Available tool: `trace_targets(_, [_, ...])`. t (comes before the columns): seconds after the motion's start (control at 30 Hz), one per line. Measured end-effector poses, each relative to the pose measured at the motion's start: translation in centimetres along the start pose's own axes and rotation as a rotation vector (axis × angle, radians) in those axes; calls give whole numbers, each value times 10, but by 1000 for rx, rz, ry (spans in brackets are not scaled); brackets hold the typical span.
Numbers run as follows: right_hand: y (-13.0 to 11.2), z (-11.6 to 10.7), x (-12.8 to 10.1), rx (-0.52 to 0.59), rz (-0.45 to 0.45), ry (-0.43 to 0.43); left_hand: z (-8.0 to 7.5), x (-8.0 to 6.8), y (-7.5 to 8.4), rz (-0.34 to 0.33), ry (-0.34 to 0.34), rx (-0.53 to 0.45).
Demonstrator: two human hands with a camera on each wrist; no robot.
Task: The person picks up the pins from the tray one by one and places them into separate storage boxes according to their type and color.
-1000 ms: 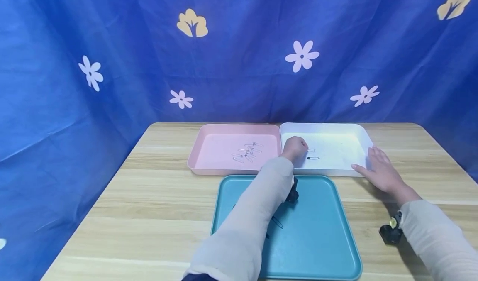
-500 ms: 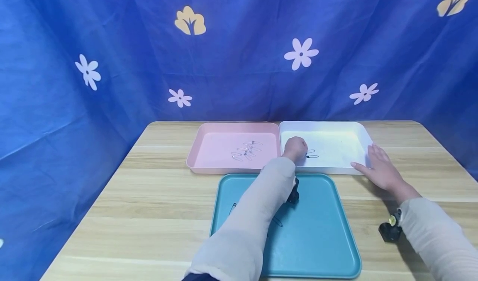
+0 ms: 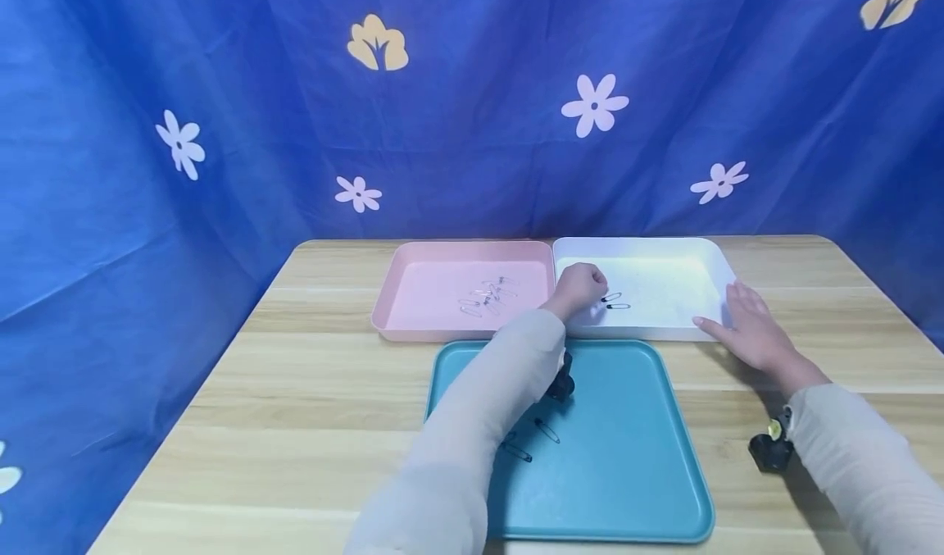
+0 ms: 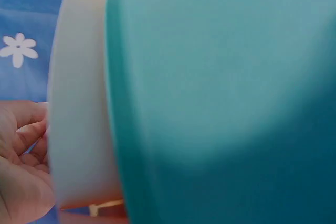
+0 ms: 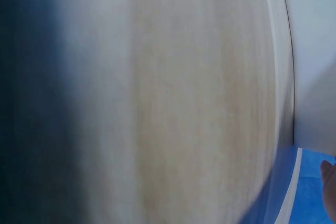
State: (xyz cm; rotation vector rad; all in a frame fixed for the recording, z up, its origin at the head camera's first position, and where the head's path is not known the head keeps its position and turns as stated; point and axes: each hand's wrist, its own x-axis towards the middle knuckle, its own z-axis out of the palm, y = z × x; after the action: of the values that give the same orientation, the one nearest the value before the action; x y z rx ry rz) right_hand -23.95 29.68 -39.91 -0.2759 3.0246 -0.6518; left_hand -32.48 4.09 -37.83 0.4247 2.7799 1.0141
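My left hand (image 3: 581, 287) is over the left part of the white tray (image 3: 664, 325), its fingers loosely curled and nothing seen between them. Two dark safety pins lie by its fingertips, the upper one (image 3: 610, 297) slanted and the lower one (image 3: 618, 307) nearly level. In the left wrist view, the tray wall (image 4: 79, 103) hides the fingertips of this hand (image 4: 23, 161). My right hand (image 3: 752, 332) rests at the white tray's right edge, fingers straight and thumb spread toward the front wall. Only part of the right hand (image 5: 329, 190) shows in the right wrist view.
A pink tray (image 3: 413, 335) stands against the white one's left side, with several safety pins (image 3: 487, 297) inside. In front lies a teal tray (image 3: 612, 473); safety pins (image 3: 547, 431) show on it, partly covered by my left sleeve. A blue curtain (image 3: 472, 129) hangs behind the table (image 3: 295, 391).
My left hand has lifted slightly and shifted left, away from the pins in the white tray. The upper pin there now lies slanted. My right hand has stayed put.
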Motion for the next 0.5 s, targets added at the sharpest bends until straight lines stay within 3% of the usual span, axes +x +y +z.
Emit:
trace_targets(0.13, [0,-2,0,-3,-5,3,-10,-9,5,29,-6,-26])
trace_targets(0.2, [0,-2,0,-5,-6,3,-20,-24,15,-15,-20,-43])
trace_targets(0.37, [-1,-2,0,-6,-12,9,-28,-44,16,-59,-21,-168])
trace_targets(0.5, [-2,-2,-1,2,-12,14,-35,-56,14,-41,-49,-201])
